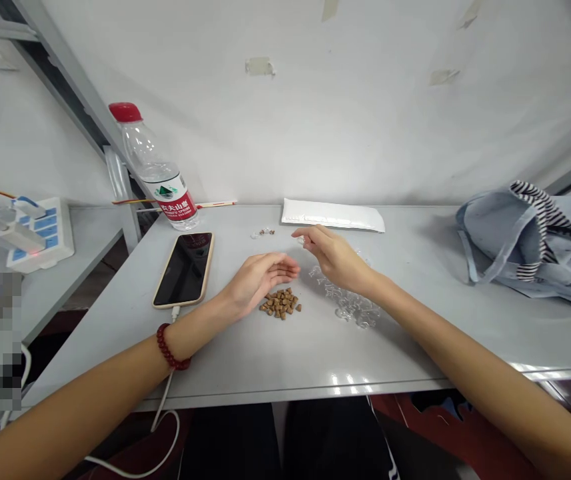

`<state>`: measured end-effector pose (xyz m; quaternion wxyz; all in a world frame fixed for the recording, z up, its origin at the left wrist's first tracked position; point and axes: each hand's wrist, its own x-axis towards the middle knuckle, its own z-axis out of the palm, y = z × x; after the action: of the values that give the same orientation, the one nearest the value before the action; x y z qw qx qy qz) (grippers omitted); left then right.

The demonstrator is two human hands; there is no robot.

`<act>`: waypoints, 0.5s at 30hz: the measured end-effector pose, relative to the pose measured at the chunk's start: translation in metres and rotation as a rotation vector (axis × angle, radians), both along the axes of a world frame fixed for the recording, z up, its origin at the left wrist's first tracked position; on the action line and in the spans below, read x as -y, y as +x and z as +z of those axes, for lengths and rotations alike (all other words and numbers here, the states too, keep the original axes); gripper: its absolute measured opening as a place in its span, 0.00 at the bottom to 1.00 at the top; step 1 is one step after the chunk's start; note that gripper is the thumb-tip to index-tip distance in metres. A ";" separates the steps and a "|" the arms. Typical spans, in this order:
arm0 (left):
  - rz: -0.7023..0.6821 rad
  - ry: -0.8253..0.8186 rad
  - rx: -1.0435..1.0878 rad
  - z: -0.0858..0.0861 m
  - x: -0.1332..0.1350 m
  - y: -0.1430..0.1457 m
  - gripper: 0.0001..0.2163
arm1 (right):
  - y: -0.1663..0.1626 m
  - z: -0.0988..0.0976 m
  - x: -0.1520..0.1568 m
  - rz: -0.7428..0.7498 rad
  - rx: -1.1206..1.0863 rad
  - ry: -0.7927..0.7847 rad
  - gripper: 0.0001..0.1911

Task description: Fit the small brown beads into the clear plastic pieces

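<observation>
My left hand [265, 277] is held above the grey table, its fingers loosely curved and nothing visible in them. Just below its fingertips lies a small heap of brown pellets [281, 304]. My right hand [332, 253] has thumb and forefinger close together on what looks like a small clear plastic piece [300, 241], mostly hidden by the fingers. Beneath and beside that hand spreads a pile of clear plastic pieces [352, 303], partly covered by the wrist. Farther back, a few clear pieces with brown bits [266, 232] lie in a short row.
A phone [184, 270] on a charging cable lies at the left, with a water bottle [165, 177] behind it. Against the wall rests a white packet [332, 215]. A blue cloth bag [535, 243] takes up the right side. A power strip [48, 233] sits far left.
</observation>
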<state>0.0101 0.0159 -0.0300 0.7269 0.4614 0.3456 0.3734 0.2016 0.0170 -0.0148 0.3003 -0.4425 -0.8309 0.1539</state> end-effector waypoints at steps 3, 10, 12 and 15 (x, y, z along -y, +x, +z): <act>-0.013 -0.026 0.080 0.003 0.002 -0.001 0.12 | -0.005 0.003 0.008 0.020 0.008 -0.011 0.26; 0.019 0.130 -0.026 0.009 -0.001 -0.005 0.06 | -0.010 0.005 0.015 0.034 -0.125 -0.028 0.18; -0.002 0.190 -0.106 0.009 0.000 -0.004 0.07 | -0.012 0.004 0.016 0.022 -0.177 -0.063 0.15; -0.017 0.310 -0.230 0.008 0.003 -0.003 0.09 | -0.014 0.003 0.017 -0.039 -0.215 -0.075 0.09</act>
<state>0.0068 0.0126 -0.0222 0.6062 0.6102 0.3606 0.3607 0.1873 -0.0003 -0.0114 0.3740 -0.4504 -0.7786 0.2259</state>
